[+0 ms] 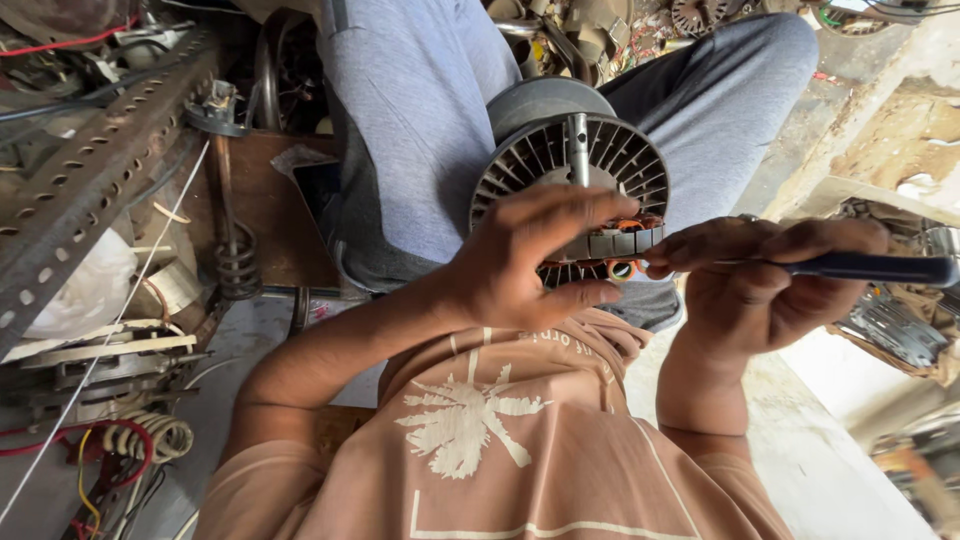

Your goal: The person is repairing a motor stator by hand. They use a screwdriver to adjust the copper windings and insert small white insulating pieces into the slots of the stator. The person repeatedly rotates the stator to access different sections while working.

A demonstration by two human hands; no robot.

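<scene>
A round grey motor stator with radial slots, a steel shaft and copper windings rests on my lap between my knees. My left hand grips its near rim, fingers curled over the laminated edge. My right hand holds a screwdriver with a dark blue handle, its tip pointing left at the copper winding near the rim. Both hands are close together at the stator's lower edge.
A perforated metal angle bar slants across the left, with a coil spring, wires and metal scrap below it. More motor parts lie beyond my knees. A concrete step and a metal part sit at right.
</scene>
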